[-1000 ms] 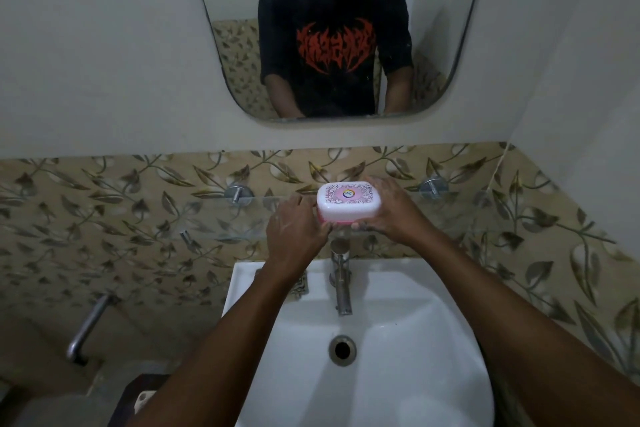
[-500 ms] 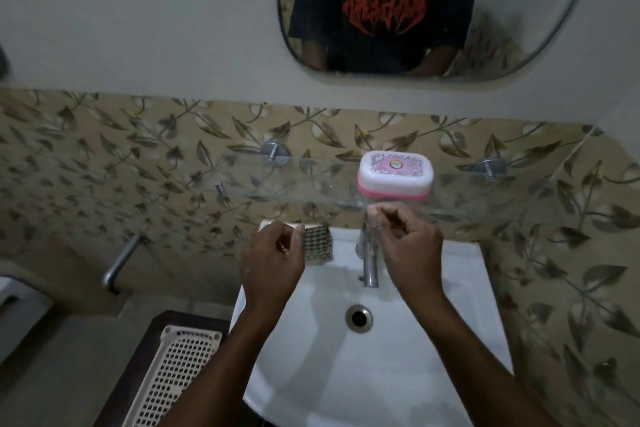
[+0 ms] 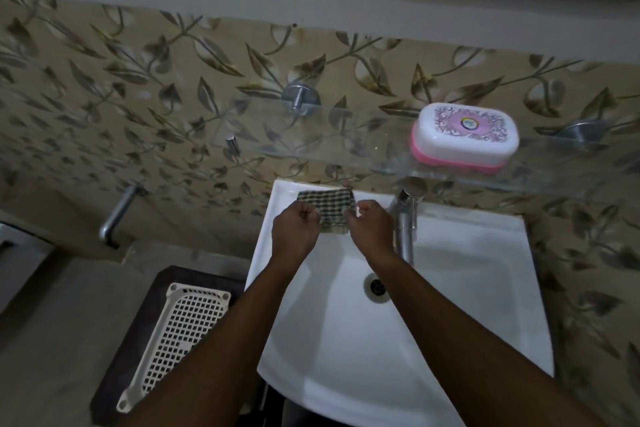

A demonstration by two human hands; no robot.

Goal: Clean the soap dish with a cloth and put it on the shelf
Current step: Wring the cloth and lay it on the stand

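Above both hands (image 3: 332, 229), soap dish (image 3: 464, 138) sits shelved.

Lidded soap dish (image 3: 465, 138) on shelf (image 3: 346, 149)

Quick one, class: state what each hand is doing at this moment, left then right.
Left hand: closed, gripping the left edge of the checked cloth.
Right hand: closed, gripping the cloth's right edge.

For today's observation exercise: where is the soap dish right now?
In the head view, the soap dish sits on the glass shelf, right of centre, above the tap and just left of a metal shelf bracket.
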